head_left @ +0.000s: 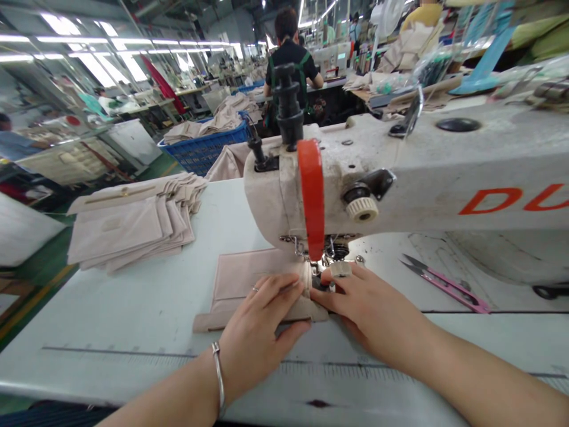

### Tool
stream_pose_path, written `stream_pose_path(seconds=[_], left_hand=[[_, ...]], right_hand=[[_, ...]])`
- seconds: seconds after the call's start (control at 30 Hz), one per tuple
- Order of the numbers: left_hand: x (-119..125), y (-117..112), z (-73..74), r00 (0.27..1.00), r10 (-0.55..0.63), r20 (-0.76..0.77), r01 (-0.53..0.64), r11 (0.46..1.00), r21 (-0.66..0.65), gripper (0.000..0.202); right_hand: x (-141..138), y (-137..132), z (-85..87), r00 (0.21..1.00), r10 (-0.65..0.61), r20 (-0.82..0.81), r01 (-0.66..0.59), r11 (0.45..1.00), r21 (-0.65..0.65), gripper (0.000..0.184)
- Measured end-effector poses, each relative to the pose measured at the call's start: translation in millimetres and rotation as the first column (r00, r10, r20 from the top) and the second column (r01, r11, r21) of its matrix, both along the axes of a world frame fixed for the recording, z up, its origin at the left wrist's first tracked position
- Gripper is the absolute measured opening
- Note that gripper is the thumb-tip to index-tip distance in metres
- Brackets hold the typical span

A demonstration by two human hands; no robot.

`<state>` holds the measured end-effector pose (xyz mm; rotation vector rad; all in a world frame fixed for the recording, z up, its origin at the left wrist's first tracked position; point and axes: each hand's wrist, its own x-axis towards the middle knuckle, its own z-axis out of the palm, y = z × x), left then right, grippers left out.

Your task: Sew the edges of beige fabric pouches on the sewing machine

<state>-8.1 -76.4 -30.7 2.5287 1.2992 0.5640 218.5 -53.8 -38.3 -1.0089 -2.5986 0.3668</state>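
Note:
A beige fabric panel (240, 276) with a folded strip along its near edge lies on the sewing machine bed, its right side beneath the needle area. My left hand (262, 326), with a ring and a silver bangle, holds the panel down, fingertips near its seam and thumb close to the front fold. My right hand (373, 308) is closed at the panel's right edge, its fingers curled beside the presser foot (316, 277). Part of the presser foot and the cloth there is hidden by my fingers. The sewing machine head (284, 201), with an orange lever guard (312, 198), stands directly above.
Pink-handled thread snips (453, 289) lie right of my right hand. A stack of beige panels (128, 225) rests at the table's left. Beyond stand a blue basket (208, 145) of cloth and a seated person (291, 65). A ruler scale (133, 354) runs along the front.

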Motion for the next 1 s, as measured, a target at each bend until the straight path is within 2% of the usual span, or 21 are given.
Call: stream_pose_path(seconds=[0.17,0.27,0.43,0.53,0.7,0.87,1.0], left_hand=[[0,4,4.0,0.999,-0.049,-0.003,0.048,0.994,-0.095,0.044],[-2,5,6.2,0.998,-0.055,0.01,0.056,0.989,-0.139,0.043],[-3,4,3.3,0.986,-0.167,-0.031,0.166,0.986,-0.024,0.039],[-2,3,1.9,0.981,-0.19,-0.033,0.191,0.981,0.045,0.035],[0,3,3.4,0.976,-0.218,-0.02,0.219,0.972,0.081,0.032],[0,6,3.8,0.974,-0.223,0.047,0.22,0.973,0.071,0.022],[-2,16,2.3,0.957,-0.285,0.06,0.278,0.955,0.101,0.024]], right_hand=[[-1,0,2.1,1.0,-0.008,0.017,0.01,0.994,-0.113,0.041],[-2,0,3.4,1.0,-0.004,-0.003,0.004,0.992,-0.125,0.04],[-2,0,3.2,0.991,-0.018,-0.13,0.001,0.991,-0.131,0.028],[-1,-1,2.9,0.984,-0.02,-0.177,0.001,0.994,-0.11,0.027],[-1,-4,1.7,0.99,-0.014,-0.142,0.006,0.998,-0.057,0.03],[-4,-7,-0.5,0.992,0.02,-0.127,-0.012,0.998,0.06,0.041],[-6,-7,-0.6,0.993,-0.011,-0.115,0.015,1.0,0.026,0.039]])
